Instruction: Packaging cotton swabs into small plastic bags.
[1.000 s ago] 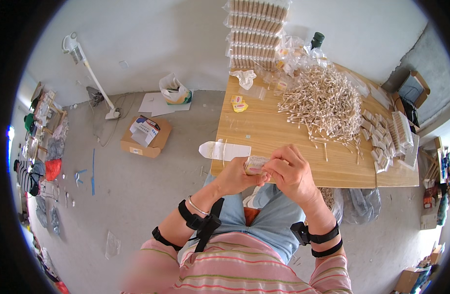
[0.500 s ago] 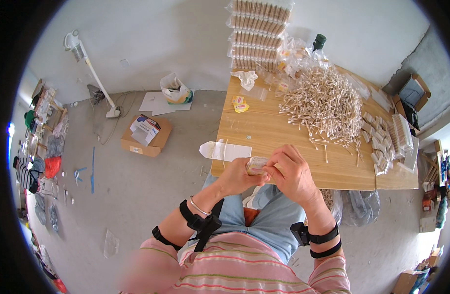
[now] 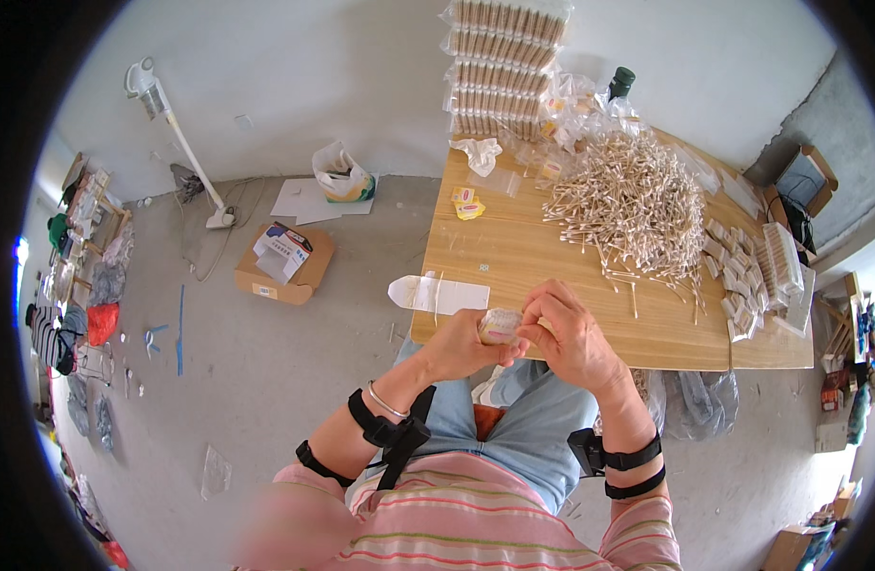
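Observation:
My left hand (image 3: 457,344) is closed around a small pack of cotton swabs (image 3: 499,324) at the table's front edge. White tips show at its upper end, and a pale label with pink and yellow covers its side. At the pack's right edge, my right hand (image 3: 576,343) has its thumb and fingers pinched together; what lies between them is too small to make out. Just left of the hands lies a flat white card (image 3: 439,294) with a few swabs across it. A large heap of loose cotton swabs (image 3: 633,195) covers the table beyond my right hand.
Yellow labels (image 3: 467,204) lie near the table's left side. Bagged swabs (image 3: 506,71) are stacked high at the back, beside crumpled clear bags (image 3: 585,105). Small white packs (image 3: 737,276) pile up at the right. An open cardboard box (image 3: 285,264) sits on the floor at left.
The pack in my left hand has turned slightly, showing more of its labelled side. My right hand has shifted a little, its fingers still pinched beside the pack.

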Tool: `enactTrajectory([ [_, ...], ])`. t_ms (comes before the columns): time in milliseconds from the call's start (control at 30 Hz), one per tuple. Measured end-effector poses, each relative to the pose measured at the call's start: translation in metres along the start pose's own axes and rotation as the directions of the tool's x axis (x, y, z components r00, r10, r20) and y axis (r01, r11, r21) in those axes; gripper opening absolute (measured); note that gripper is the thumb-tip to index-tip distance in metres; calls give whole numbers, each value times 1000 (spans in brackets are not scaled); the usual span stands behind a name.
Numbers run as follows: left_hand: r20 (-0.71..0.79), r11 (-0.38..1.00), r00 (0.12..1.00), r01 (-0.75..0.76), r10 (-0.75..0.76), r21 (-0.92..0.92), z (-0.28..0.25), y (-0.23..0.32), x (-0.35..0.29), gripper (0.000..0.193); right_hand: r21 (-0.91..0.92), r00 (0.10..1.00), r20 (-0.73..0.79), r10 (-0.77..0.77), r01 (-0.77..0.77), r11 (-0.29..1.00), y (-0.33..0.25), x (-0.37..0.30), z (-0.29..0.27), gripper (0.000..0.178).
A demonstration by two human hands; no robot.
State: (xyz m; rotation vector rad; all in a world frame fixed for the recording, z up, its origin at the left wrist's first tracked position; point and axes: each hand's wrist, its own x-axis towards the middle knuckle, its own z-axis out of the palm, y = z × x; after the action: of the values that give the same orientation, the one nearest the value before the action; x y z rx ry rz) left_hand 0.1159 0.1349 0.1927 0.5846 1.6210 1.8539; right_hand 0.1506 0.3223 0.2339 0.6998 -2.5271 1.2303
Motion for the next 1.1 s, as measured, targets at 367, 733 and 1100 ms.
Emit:
enactTrajectory([
  [367, -38, 935, 996, -64, 82, 349, -6, -6, -4, 27, 176, 997, 28, 73, -77, 981, -1, -9, -2, 10],
  [733, 2, 828, 985, -147, 174, 541, -7, 2, -10, 30, 515, 887, 278, 370, -462, 722, 4, -12, -13, 12],
  [1100, 71, 792, 975, -213, 211, 572, -12, -6, -10, 33, 425, 895, 284, 343, -438, 792, 4, -4, -11, 9],
])
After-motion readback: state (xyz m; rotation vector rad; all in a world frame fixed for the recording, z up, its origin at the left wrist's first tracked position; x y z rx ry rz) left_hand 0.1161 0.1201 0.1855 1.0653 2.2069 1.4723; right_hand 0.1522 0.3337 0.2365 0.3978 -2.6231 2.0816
